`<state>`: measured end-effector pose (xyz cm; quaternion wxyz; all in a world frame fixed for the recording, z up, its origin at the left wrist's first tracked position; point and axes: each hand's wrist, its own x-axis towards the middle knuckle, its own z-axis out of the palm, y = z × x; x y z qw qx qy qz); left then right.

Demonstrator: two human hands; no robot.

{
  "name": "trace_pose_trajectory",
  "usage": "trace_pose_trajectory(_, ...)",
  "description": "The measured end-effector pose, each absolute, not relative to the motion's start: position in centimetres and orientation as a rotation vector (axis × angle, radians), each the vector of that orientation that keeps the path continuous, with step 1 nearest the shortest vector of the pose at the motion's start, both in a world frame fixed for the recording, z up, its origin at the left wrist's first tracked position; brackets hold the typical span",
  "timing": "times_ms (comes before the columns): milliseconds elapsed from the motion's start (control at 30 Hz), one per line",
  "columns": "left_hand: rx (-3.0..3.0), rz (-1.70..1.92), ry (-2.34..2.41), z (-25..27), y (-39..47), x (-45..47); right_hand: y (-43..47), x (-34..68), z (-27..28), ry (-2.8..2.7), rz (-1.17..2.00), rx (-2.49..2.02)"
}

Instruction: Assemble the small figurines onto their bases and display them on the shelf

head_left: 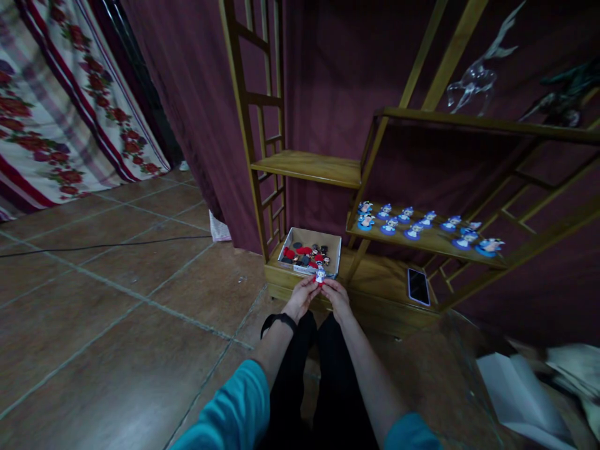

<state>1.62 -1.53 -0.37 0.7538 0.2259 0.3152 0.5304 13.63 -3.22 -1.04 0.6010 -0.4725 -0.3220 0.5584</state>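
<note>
Between both hands, in front of the box, I hold a small white and blue figurine (320,275) with red at its base. My left hand (301,298) is closed on its left side, and a dark band circles that wrist. From the right, the fingers of my right hand (338,296) grip the same figurine. Just beyond my hands stands an open white cardboard box (334,245) holding several red, black and beige pieces. Two rows of small blue and white figurines (414,231) stand on the shelf to the right.
The wooden shelf unit (307,166) rises ahead of me. A phone (418,287) lies on its lower board. Up at the right is a clear glass ornament (471,84) beside a dark statue (562,100). A white carton (520,394) lies on the floor; a black cable (107,247) crosses the tiles.
</note>
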Motion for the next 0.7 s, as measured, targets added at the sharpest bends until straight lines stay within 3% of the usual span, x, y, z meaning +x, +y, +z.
trace_pose_trajectory(333,0.467,1.115,0.714,0.07,-1.70,1.58,-3.24,13.71,-0.87,-0.750,1.285,-1.105)
trace_pose_trajectory(700,0.574,1.310,0.790,-0.36,-1.65,2.40,-2.89,13.47,-1.40,-0.697,1.310,-1.125)
